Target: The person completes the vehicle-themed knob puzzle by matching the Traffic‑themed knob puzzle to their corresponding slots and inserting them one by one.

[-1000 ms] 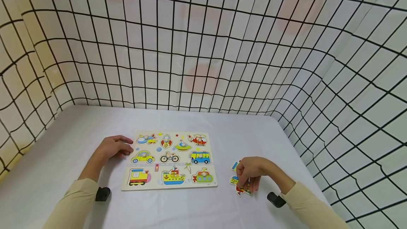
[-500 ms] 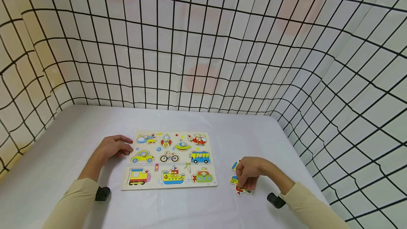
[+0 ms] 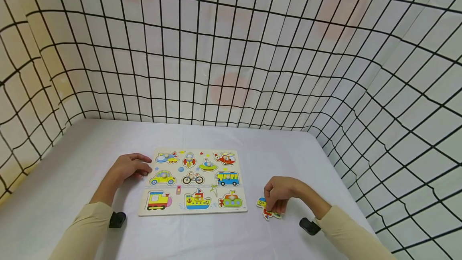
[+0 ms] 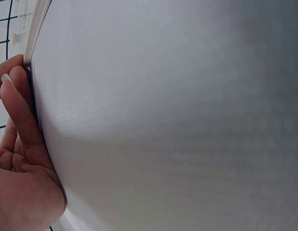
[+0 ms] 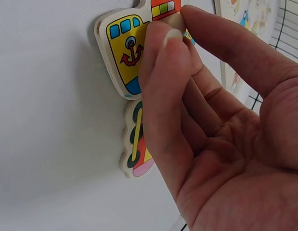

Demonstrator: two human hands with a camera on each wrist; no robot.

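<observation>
A wooden puzzle board (image 3: 213,187) with vehicle pictures lies flat on the table; pale knobs show on several of them. At its left edge rests my left hand (image 3: 127,168), fingers relaxed, fingertips at the rim. My right hand (image 3: 281,191) is to the right of the board. In the right wrist view its thumb and forefinger pinch the pale knob of a yellow ship puzzle piece (image 5: 121,55). Below that ship, partly hidden by the fingers, is a train puzzle piece (image 5: 137,139) with dark wheels. The ship's other half is covered by the hand.
A white cloth covers the table (image 3: 202,236). Black netting (image 3: 231,71) over white sheeting rises behind it and along both sides. Each wrist carries a small black camera, the right one (image 3: 309,226) close above the table.
My right hand has shifted slightly left, and the ship and train pieces have moved left with it. The left hand keeps its place by the board.
</observation>
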